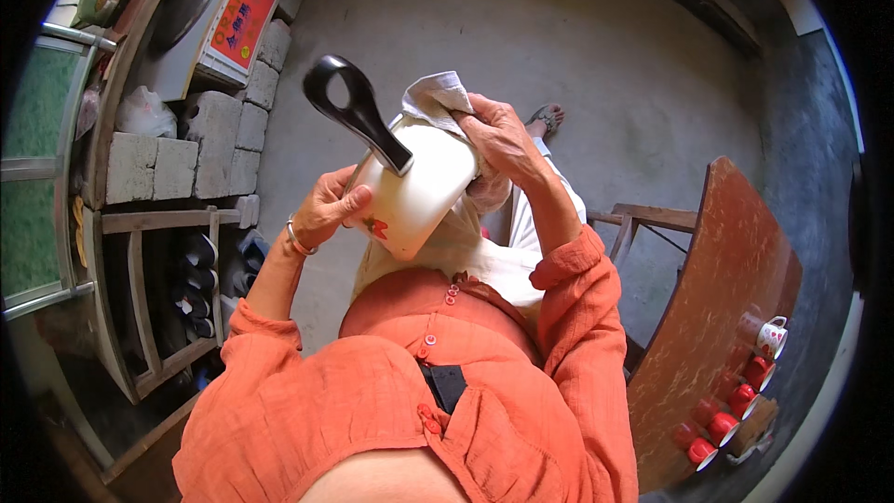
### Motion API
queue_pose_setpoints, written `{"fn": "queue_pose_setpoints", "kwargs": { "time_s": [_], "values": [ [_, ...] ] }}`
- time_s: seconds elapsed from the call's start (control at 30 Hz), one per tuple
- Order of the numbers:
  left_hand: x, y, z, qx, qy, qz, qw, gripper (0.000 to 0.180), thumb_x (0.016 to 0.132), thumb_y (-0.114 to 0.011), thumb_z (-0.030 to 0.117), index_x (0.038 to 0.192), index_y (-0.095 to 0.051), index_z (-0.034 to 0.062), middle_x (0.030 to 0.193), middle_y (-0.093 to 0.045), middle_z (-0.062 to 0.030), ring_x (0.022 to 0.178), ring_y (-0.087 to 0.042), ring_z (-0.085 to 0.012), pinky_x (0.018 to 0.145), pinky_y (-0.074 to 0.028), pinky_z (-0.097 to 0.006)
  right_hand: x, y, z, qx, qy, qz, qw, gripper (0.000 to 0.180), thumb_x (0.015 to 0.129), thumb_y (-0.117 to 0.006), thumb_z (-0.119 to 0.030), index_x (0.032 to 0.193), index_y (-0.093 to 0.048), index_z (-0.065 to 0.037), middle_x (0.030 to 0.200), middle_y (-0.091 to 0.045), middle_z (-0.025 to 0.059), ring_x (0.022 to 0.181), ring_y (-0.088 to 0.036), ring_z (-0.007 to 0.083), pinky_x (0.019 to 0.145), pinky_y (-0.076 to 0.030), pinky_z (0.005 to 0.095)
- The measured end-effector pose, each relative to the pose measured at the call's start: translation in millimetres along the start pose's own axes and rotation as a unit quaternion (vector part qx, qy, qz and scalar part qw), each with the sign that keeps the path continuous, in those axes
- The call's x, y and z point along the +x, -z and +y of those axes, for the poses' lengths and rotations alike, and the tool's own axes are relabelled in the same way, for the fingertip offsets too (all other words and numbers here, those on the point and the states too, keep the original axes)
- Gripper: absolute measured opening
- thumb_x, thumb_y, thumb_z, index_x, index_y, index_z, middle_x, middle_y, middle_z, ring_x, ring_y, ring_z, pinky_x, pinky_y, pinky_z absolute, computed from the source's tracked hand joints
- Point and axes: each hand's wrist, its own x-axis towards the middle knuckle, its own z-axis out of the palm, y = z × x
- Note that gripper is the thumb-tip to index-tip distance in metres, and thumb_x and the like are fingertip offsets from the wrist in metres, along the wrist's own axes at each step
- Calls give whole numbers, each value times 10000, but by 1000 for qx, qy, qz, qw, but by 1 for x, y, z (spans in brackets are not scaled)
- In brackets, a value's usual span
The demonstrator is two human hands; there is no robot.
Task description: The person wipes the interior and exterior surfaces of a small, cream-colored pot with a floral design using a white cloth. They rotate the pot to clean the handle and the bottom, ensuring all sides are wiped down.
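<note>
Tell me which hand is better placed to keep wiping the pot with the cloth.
The right hand. It already grips the white cloth and presses it at the rim of the cream pot. The left hand is wrapped round the pot's side below the black handle, steadying it, so it looks tied up.

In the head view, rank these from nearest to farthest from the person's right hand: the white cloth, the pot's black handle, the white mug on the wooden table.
1. White cloth: in the right hand, at the cream pot's rim.
2. Black handle: to the hand's left, sticking up from the pot.
3. White mug: far lower right, on the wooden table.
</note>
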Motion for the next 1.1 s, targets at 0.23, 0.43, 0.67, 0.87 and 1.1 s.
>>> {"fn": "queue_pose_setpoints", "kwargs": {
  "time_s": [0.23, 0.43, 0.67, 0.87, 1.1],
  "values": [
    [10, 21, 21, 2, 29, 34, 999, 467, 1012, -385, 382, 1194, -541, -19, 1083, -622, -68, 978, -584, -129, 858, -473, -274, -22, -33, -9, -259, 145, 114, 948, 323, 857, -470, -162, 1114, -628, -46, 1084, -624, 167, 1002, -593, 343, 873, -466, 386],
    [32, -20, 53, -64, 44, -29, 997, 357, 906, -636, 331, 1046, -593, 5, 861, -627, 1, 703, -553, -49, 596, -456, -205, -44, -57, -18, -333, 315, 156, 875, 222, 785, -633, -138, 998, -642, -76, 1080, -621, 133, 1010, -577, 335, 830, -462, 432],
    [39, -31, 21, -83, 17, -52, 995, 291, 905, -658, 244, 1083, -597, 22, 853, -576, 55, 694, -486, 0, 559, -400, -165, -54, -52, -16, -444, 332, 201, 808, 282, 732, -663, -114, 1012, -638, -144, 1091, -599, 82, 1037, -575, 277, 787, -456, 416],
    [37, -37, 19, -44, 6, -35, 998, 409, 917, -638, 281, 1166, -581, -39, 925, -647, -16, 759, -557, -36, 641, -457, -185, -11, 2, -3, -59, 60, 110, 990, 199, 818, -506, -81, 963, -637, -45, 950, -649, 141, 875, -620, 349, 757, -496, 394],
    [31, -28, 14, -55, 12, 2, 998, 235, 897, -669, 228, 1021, -618, 36, 827, -602, 44, 641, -533, -25, 543, -446, -192, -60, -71, -18, -519, 327, 219, 759, 272, 748, -644, -172, 1002, -623, -79, 1114, -602, 119, 1030, -571, 297, 774, -453, 459]
  ]
}}
